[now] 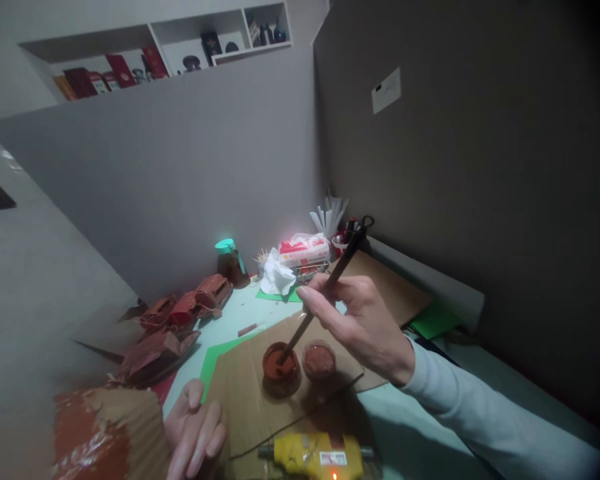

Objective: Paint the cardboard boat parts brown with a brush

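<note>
Grey partitions (180,167): two, meeting in a corner behind my pale table (400,413); clock hours run from the paint pot (283,387).
Paintbrush (341,265): dark handle slanting up toward 1 o'clock, tip down in that pot's reddish-brown paint (271,362), the pot standing on a cardboard sheet (245,400).
Right hand (363,320): at 2 o'clock, my thumb and fingers pinching the handle.
Second pot (320,375): at 3 o'clock, just beside the first, also reddish brown inside.
Left hand (195,427): at 8 o'clock, my fingers half curled next to a part-painted corrugated piece (125,427); I can't tell whether I grip it.
Glue gun (300,457): yellow, at 5 o'clock, red light glowing.
Reddish-brown models (183,310): at 10 o'clock, grouped along the table's side.
Turquoise-lidded bottle (233,267): at 11 o'clock, with a crumpled tissue (277,275) at 12 and a tissue pack (305,252) beyond it.
</note>
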Available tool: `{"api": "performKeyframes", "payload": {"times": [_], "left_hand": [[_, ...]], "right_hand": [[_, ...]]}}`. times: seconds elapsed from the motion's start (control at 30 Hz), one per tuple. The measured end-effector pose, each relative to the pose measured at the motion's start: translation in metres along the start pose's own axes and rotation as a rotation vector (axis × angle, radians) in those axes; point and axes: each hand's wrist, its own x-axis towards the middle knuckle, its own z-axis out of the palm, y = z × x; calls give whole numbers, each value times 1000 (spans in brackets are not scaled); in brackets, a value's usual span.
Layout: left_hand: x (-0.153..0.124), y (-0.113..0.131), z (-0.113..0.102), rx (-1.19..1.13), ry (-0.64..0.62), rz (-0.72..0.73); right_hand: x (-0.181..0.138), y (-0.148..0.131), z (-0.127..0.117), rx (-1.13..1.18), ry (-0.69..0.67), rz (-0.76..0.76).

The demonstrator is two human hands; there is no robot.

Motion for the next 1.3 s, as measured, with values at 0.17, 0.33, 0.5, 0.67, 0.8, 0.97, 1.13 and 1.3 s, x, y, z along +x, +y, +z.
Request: {"api": "performKeyframes", "payload": {"times": [0.17,0.33,0.5,0.67,0.8,0.97,1.13,1.3], "left_hand": [[-2,4,-8,-70,68,31],[-5,3,-4,-91,199,47],[-8,4,3,-54,284,35],[-11,5,2,-35,339,14],[-13,5,0,-22,400,9],[-15,4,-1,0,521,15],[-11,3,2,-8,560,58],[-9,4,3,-54,502,82]], "right_hand": [[6,-8,-15,-31,82,-54],[6,-15,-20,-172,25,-199],[-2,3,-3,-299,-141,-258],[-8,19,11,-362,-234,-291],[-8,18,9,-358,-265,-280],[-5,12,4,-333,-243,-273],[-7,14,8,-300,-314,-278],[-6,14,7,-305,-312,-274]]}}
